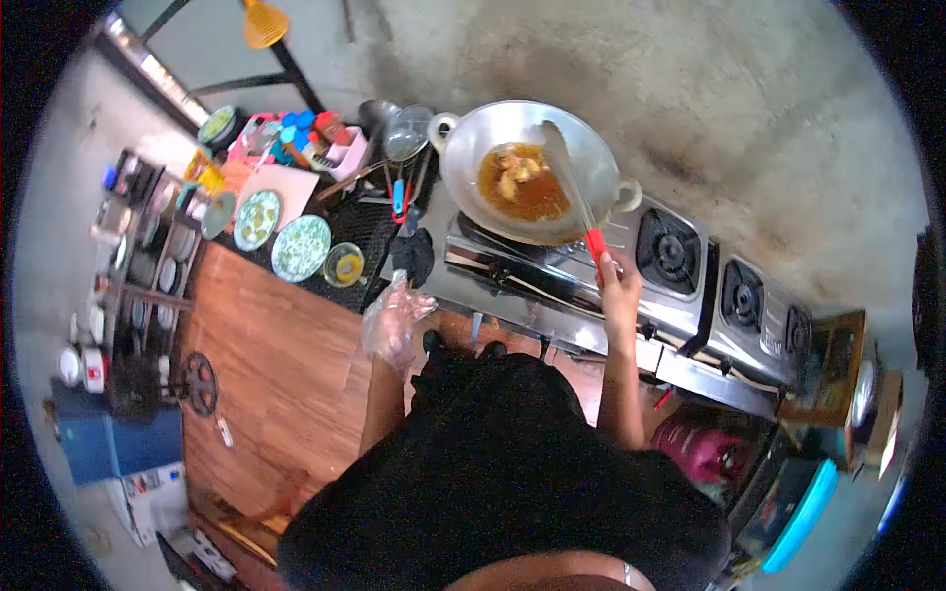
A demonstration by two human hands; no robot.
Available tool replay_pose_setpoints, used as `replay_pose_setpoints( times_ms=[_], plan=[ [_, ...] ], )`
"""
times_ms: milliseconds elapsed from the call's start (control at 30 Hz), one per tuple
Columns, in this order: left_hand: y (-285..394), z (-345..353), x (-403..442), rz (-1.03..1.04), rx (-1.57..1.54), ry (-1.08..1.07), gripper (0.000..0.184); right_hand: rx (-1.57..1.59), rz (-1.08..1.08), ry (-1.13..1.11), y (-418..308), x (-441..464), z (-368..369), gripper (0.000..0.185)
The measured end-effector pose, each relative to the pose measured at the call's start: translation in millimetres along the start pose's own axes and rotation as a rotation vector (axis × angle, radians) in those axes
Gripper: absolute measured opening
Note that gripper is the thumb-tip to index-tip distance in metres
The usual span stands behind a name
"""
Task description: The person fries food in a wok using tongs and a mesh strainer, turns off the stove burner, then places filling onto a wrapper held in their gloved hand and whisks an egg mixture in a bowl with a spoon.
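Observation:
My right hand (619, 286) is closed around the red grip of a long metal cooking utensil (570, 177); whether it is tongs or a spatula is unclear. The utensil slants across a large two-handled wok (463, 163), its far end by the back wall of the pan. Brown oil (537, 202) fills the bottom, with golden fried pieces (517, 177) in it. My left hand (391, 325), inside a clear plastic glove, hovers by the counter's front edge, just below a black cloth (413, 254). Blur and shiny plastic hide how its fingers are set.
Burners (670, 251) extend rightward along the steel stove. Left of the wok are a strainer (407, 133), a blue-and-red utensil (399, 200), patterned plates (302, 248) and a small bowl (345, 266). A pink gas cylinder (700, 448) stands below right, a shelf rack (148, 266) far left.

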State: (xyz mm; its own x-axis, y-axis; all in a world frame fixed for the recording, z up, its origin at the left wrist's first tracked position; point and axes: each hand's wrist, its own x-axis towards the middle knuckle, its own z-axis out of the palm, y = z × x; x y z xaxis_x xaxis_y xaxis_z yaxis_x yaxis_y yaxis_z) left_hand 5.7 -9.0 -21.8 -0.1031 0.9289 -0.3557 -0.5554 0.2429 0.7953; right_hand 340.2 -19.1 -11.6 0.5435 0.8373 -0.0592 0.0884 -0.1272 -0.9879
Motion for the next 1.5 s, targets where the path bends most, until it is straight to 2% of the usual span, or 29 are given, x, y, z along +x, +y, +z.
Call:
replay_pose_setpoints(
  times_ms=[67,133,233,367,400,567,667,700,767,800,867,900,967,1000,1033,1100,1167,1233,1300,1333,1367,1433,1500],
  plan=[
    [-4.4,-0.8,6.6,0.003,0.028,0.046,0.029,-0.263,-0.157,0.082,3.9,-11.2,8.7,0.034],
    [3.1,9.3,10.0,-0.176,0.136,0.091,0.032,-0.512,-0.267,0.166,-14.0,-25.2,18.8,0.031],
    [4.3,8.2,9.7,-0.190,0.157,0.002,0.033,-0.539,-0.236,0.184,-14.3,-28.9,24.3,0.028],
    [-4.6,-10.8,17.4,-0.197,0.126,-0.085,0.034,-0.501,-0.283,0.185,-4.7,-32.0,33.9,0.027],
    [-0.4,-14.3,19.7,-0.248,0.142,-0.052,0.032,-0.429,-0.258,0.170,-2.2,-33.4,38.7,0.027],
    [17.7,-29.7,20.2,-0.212,0.124,-0.007,0.030,-0.099,-0.188,0.019,-5.8,-46.8,74.9,0.026],
    [28.4,-51.6,36.3,-0.225,0.134,0.029,0.033,0.055,-0.104,-0.136,-24.9,-62.4,126.3,0.029],
    [33.8,-61.1,38.8,-0.227,0.137,0.025,0.033,0.160,-0.122,-0.189,-9.7,-63.6,150.1,0.035],
    [47.3,-82.0,46.3,-0.210,0.066,-0.044,0.027,0.188,-0.048,-0.260,-0.1,-67.2,198.3,0.037],
    [69.8,-80.0,45.3,-0.225,0.209,-0.001,0.030,0.075,-0.080,-0.259,-4.7,-66.5,224.6,0.035],
    [79.2,-110.3,61.2,-0.255,0.126,0.034,0.030,-0.024,-0.254,-0.213,28.9,-48.2,286.0,0.035],
    [94.4,-121.1,63.3,-0.229,0.079,0.004,0.027,-0.120,-0.439,-0.099,39.7,-37.1,318.7,0.034],
    [111.7,-150.7,71.9,-0.193,0.040,-0.017,0.027,-0.356,-0.413,-0.065,37.9,-16.3,366.7,0.037],
    [119.2,-161.4,77.5,-0.148,-0.004,-0.033,0.026,-0.332,-0.383,-0.089,42.0,-1.9,386.5,0.039],
    [136.7,-161.6,77.9,-0.173,0.030,0.043,0.026,-0.446,-0.349,-0.052,45.6,11.4,405.7,0.041],
    [158.7,-172.3,88.2,-0.181,0.093,0.053,0.025,-0.663,-0.222,-0.029,57.6,34.9,434.5,0.046],
    [167.7,-187.2,99.9,-0.172,0.096,0.035,0.025,-0.751,-0.156,-0.042,73.2,52.3,453.3,0.048],
    [174.1,-196.6,114.0,-0.069,0.161,-0.071,0.025,-0.756,-0.145,-0.054,82.1,55.9,462.5,0.052],
    [177.5,-198.6,130.3,-0.054,0.154,-0.110,0.025,-0.834,-0.149,-0.020,86.4,57.8,468.6,0.057],
    [178.3,-199.8,136.3,-0.037,0.147,-0.137,0.025,-0.838,-0.072,-0.045,85.7,58.7,469.3,0.062],
    [176.2,-203.6,143.5,-0.048,0.152,-0.140,0.025,-0.840,-0.059,-0.041,86.3,57.2,468.8,0.062],
    [176.7,-204.2,161.5,-0.089,-0.101,-0.230,0.023,-0.895,-0.118,-0.013,83.4,55.0,468.7,0.064],
    [186.0,-195.6,166.0,-0.112,-0.046,-0.172,0.022,-0.889,-0.126,-0.016,82.3,54.1,466.7,0.063]
  ],
)
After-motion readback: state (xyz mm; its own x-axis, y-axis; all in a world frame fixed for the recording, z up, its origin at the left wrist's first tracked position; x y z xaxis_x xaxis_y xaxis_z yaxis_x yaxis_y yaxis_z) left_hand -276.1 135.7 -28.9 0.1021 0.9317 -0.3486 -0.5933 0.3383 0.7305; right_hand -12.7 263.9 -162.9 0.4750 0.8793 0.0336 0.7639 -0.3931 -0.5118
